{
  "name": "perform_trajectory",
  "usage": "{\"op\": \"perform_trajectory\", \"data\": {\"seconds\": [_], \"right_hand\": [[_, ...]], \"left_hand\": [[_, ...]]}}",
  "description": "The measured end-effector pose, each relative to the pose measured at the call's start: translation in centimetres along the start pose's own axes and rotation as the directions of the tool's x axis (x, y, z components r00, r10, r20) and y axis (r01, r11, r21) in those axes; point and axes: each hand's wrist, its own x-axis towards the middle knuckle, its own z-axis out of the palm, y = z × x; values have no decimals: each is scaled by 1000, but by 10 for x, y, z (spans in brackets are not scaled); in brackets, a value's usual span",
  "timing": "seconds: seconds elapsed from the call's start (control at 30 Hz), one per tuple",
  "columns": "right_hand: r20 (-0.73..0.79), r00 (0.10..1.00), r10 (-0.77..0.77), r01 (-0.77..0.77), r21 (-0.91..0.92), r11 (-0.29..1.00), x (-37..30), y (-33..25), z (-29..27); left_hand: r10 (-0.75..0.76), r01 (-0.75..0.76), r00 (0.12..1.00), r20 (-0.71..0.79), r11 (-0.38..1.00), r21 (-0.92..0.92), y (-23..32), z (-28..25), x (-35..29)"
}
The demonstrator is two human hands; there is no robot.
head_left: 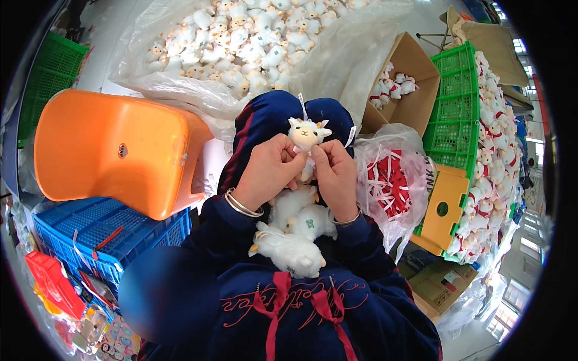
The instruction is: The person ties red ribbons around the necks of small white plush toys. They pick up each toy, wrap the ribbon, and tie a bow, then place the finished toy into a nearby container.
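Observation:
A small white plush sheep with a tan face and little horns is held upright over my lap. My left hand pinches it at the neck from the left side. From the right, my right hand grips the same spot with thumb and bent fingers. Something pale shows at the neck between my fingertips, too small to make out. White tags stick out near the toy's head and beside my right hand. Below my hands, several more white plush sheep lie in my lap, one bearing a green patch.
A clear plastic sheet holds a heap of plush sheep ahead. At right are a bag of red and white ribbons, a cardboard box and a green crate beside ribboned plush toys. An orange chair and blue crate stand left.

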Motion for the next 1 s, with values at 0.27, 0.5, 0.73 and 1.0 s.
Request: {"op": "perform_trajectory", "data": {"seconds": [0.27,0.5,0.73,1.0], "right_hand": [[34,995,96,-99,114,988,1,-4,-2],[-11,1000,-19,19,-24,1000,-1,1,0],[15,999,34,-34,10,999,0,-2,-5],[-5,999,-42,42,-25,999,-6,-12,-13]], "left_hand": [[14,-14,1000,0,1000,16,0,-1,1],[87,-87,996,3,996,25,-1,-2,-4],[42,-42,999,16,999,-26,-1,-5,-5],[296,-250,954,-47,872,422,15,-14,-15]]}}
